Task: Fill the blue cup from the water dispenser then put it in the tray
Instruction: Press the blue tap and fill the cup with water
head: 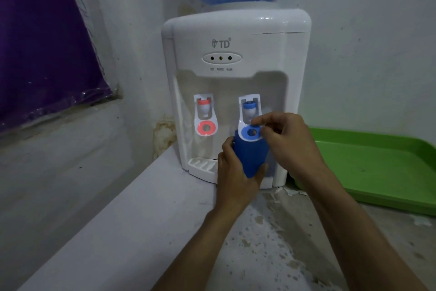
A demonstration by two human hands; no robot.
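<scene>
Filling stage, task about midway by my guess: left hand [232, 172] wraps fingers around blue cup [251, 158], holding it under blue tap [249, 107] of water dispenser [236, 78]; right hand [285, 139] fingers pinch blue lever [251, 132]

Water flow and cup level hidden, cannot tell

Left: finish fill, carry cup right to green tray [377, 168] on tabletop [271, 243], beside dispenser

You've got a speckled, worn counter [271, 255] w/ a pale smooth strip along its left edge. White water dispenser [236, 54] sits at the back against the wall; green tray [377, 172] lies just beside it, right side.
</scene>
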